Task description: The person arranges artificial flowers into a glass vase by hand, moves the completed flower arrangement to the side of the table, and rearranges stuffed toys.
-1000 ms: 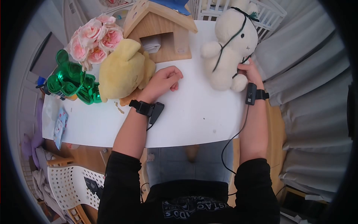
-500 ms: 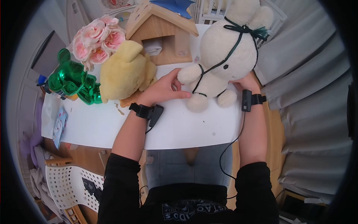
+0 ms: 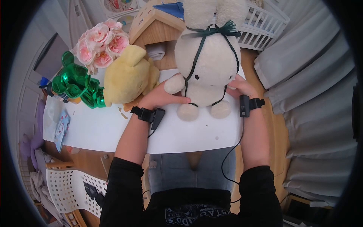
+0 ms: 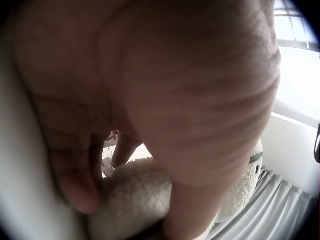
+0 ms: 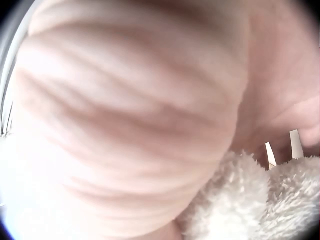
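A white plush rabbit (image 3: 208,60) sits upright at the table's right side, its face towards me. Dark green cord (image 3: 196,56) runs over its head and down round its body, tied in a tasselled bow (image 3: 223,31) between the ears. My left hand (image 3: 163,97) holds the rabbit low on one side, thumb across its front under the arm, other fingers behind. On the opposite side, my right hand (image 3: 242,87) grips it, fingers mostly hidden behind the body. White fleece (image 4: 130,195) lies between thumb and fingers in the left wrist view. In the right wrist view, plush (image 5: 225,200) shows beneath the palm.
Left of the rabbit sits a yellow plush toy (image 3: 126,77), with pink roses (image 3: 100,43) and a shiny green balloon-like figure (image 3: 77,81) beyond. A wooden house (image 3: 159,26) stands behind. Grey curtains (image 3: 310,94) hang at the right; a white perforated chair (image 3: 72,189) is lower left.
The rabbit has moved left and nearer and turned from sideways to facing me. My left hand, empty at first, has come to hold its side. My right hand has kept its grip, moving left with it.
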A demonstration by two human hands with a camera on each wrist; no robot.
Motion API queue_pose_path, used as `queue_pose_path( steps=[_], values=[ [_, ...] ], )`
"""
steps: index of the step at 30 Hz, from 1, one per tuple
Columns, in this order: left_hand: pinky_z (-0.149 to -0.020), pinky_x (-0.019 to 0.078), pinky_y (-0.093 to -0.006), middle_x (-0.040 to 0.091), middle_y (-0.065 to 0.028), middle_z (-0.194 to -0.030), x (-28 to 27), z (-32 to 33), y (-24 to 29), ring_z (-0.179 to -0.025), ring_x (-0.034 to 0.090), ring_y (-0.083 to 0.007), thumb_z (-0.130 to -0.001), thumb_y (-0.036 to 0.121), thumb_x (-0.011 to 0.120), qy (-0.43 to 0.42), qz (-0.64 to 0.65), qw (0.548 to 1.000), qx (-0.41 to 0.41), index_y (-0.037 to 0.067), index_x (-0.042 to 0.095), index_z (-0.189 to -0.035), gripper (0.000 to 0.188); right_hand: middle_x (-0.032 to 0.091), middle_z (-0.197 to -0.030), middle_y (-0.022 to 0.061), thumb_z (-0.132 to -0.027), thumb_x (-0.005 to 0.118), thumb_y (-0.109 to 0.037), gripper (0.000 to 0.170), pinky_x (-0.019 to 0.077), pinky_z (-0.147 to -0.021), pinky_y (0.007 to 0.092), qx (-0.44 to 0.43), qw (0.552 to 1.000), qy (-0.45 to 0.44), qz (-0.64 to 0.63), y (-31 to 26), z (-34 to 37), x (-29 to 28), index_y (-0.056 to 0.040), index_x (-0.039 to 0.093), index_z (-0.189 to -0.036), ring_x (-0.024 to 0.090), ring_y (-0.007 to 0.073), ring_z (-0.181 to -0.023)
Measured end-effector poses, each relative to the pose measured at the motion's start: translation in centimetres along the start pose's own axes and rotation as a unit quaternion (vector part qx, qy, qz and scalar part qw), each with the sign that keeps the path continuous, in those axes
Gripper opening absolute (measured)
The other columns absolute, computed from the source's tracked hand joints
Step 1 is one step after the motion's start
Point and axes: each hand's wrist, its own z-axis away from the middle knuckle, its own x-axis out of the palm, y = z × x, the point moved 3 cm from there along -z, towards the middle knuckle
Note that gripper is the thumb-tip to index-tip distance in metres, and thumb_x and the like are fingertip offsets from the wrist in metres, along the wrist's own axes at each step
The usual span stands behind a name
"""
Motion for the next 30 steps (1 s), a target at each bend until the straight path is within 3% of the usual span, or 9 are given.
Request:
queue_pose_path(
  steps=[5, 12, 14, 16, 23, 26, 28, 29, 30],
  values=[
    [-0.099, 0.0528, -0.0298, 0.060, 0.0035, -0.141, -0.1, 0.2, 0.1, -0.118, 0.057, -0.0088, -0.085, 0.012, 0.097, -0.021, 0.008, 1.000, -0.015, 0.012, 0.041, -0.169, 0.102, 0.059, -0.162, 0.0116, -0.097, 0.080, -0.014, 0.075, 0.0404, -0.127, 0.0409, -0.012, 1.000, -0.010, 0.026, -0.1, -0.9, 0.5, -0.0020, 0.048, -0.164, 0.057, 0.0243, -0.148],
    [-0.108, 0.0507, -0.0316, 0.060, 0.0010, -0.145, -0.5, 0.1, -0.9, -0.127, 0.056, -0.0117, -0.087, 0.008, 0.091, -0.017, 0.023, 1.000, -0.006, 0.010, 0.041, -0.169, 0.096, 0.058, -0.163, 0.0119, -0.096, 0.081, -0.007, 0.080, 0.0408, -0.127, 0.0405, -0.036, 0.996, -0.046, 0.061, 0.3, -2.1, 2.6, 0.0000, 0.043, -0.166, 0.057, 0.0232, -0.147],
    [-0.113, 0.0505, -0.0348, 0.065, -0.0033, -0.147, -0.5, 0.3, -1.0, -0.132, 0.061, -0.0171, -0.090, 0.013, 0.089, 0.044, -0.008, 0.996, 0.075, 0.007, 0.057, -0.157, 0.075, 0.057, -0.163, 0.0122, -0.096, 0.081, -0.007, 0.082, 0.0406, -0.127, 0.0407, -0.040, 0.997, -0.041, 0.054, 0.5, -2.2, 2.6, -0.0004, 0.042, -0.167, 0.057, 0.0234, -0.147],
    [-0.113, 0.0501, -0.0350, 0.066, -0.0033, -0.145, -0.4, 0.6, -0.2, -0.132, 0.061, -0.0178, -0.090, 0.014, 0.088, 0.043, -0.001, 0.998, 0.053, 0.006, 0.058, -0.156, 0.073, 0.049, -0.170, 0.0169, -0.094, 0.082, -0.011, 0.089, 0.0368, -0.131, 0.0448, -0.034, 0.995, -0.043, 0.087, 0.5, -2.5, 2.5, 0.0019, 0.037, -0.169, 0.049, 0.0291, -0.156],
    [-0.112, 0.0500, -0.0355, 0.068, -0.0035, -0.141, -0.5, 0.3, -0.6, -0.129, 0.061, -0.0189, -0.090, 0.013, 0.085, 0.055, 0.007, 0.997, 0.056, 0.006, 0.061, -0.152, 0.067, 0.050, -0.169, 0.0166, -0.093, 0.084, -0.011, 0.091, 0.0374, -0.130, 0.0446, -0.033, 0.997, -0.019, 0.065, 0.4, -2.1, 2.9, 0.0010, 0.036, -0.170, 0.050, 0.0295, -0.155],
    [-0.113, 0.0499, -0.0353, 0.069, -0.0040, -0.141, -0.7, 0.3, -0.6, -0.130, 0.061, -0.0188, -0.089, 0.013, 0.086, 0.038, 0.013, 0.999, 0.027, 0.005, 0.060, -0.153, 0.069, 0.053, -0.167, 0.0158, -0.099, 0.080, -0.022, 0.080, 0.0389, -0.129, 0.0449, -0.071, 0.992, -0.047, 0.095, 0.7, -2.2, 1.5, 0.0001, 0.042, -0.167, 0.052, 0.0288, -0.153],
    [-0.115, 0.0489, -0.0348, 0.068, -0.0042, -0.142, -0.9, 0.4, -0.4, -0.131, 0.060, -0.0192, -0.090, 0.014, 0.085, 0.034, -0.009, 0.999, 0.029, 0.005, 0.059, -0.153, 0.070, 0.058, -0.163, 0.0150, -0.109, 0.069, -0.035, 0.065, 0.0408, -0.128, 0.0449, -0.117, 0.989, -0.051, -0.074, 0.4, -2.7, 1.0, -0.0012, 0.051, -0.161, 0.053, 0.0274, -0.152],
    [-0.116, 0.0480, -0.0342, 0.067, -0.0045, -0.143, -0.9, 0.4, -0.6, -0.132, 0.060, -0.0196, -0.090, 0.016, 0.085, 0.028, -0.028, 0.999, 0.029, 0.005, 0.057, -0.154, 0.070, 0.058, -0.163, 0.0150, -0.109, 0.069, -0.035, 0.065, 0.0408, -0.128, 0.0449, -0.118, 0.989, -0.052, -0.073, 0.3, -3.1, 0.7, -0.0012, 0.051, -0.161, 0.053, 0.0274, -0.152],
    [-0.116, 0.0480, -0.0342, 0.067, -0.0045, -0.143, -1.0, 0.3, -0.9, -0.132, 0.060, -0.0196, -0.090, 0.016, 0.085, 0.028, -0.028, 0.999, 0.029, 0.005, 0.057, -0.154, 0.070, 0.065, -0.148, 0.0114, -0.111, 0.065, -0.044, 0.055, 0.0452, -0.122, 0.0421, -0.131, 0.986, -0.030, -0.100, -0.1, -3.5, 0.5, -0.0030, 0.059, -0.148, 0.059, 0.0255, -0.139]
  ],
)
